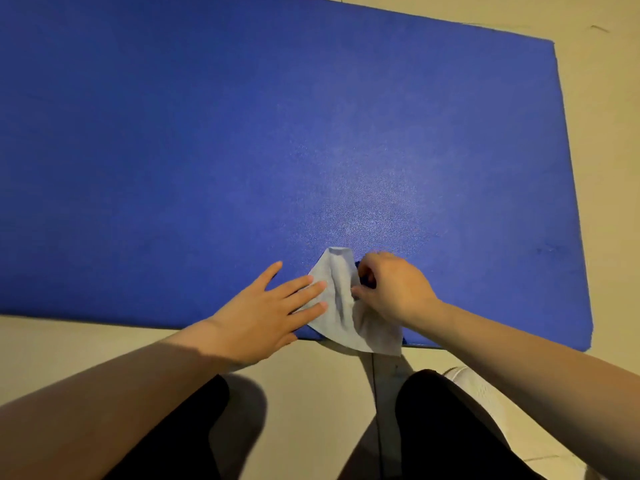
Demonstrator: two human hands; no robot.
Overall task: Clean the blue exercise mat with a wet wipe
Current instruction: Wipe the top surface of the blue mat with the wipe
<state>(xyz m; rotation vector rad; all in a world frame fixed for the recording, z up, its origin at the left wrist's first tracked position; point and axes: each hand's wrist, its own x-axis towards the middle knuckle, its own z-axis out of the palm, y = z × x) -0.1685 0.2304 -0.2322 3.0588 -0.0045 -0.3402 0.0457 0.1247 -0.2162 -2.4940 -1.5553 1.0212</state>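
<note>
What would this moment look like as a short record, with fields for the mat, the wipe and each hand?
mat: blue mat lying flat on a pale floor
wipe: pale wipe, crumpled, on the mat's near edge, its lower corner hanging over the floor
left hand: left hand flat, fingers spread, fingertips pressing the wipe's left side
right hand: right hand pinching the wipe's right side with thumb and fingers
person: crouched at the near edge, dark trousers and a white shoe showing
</note>
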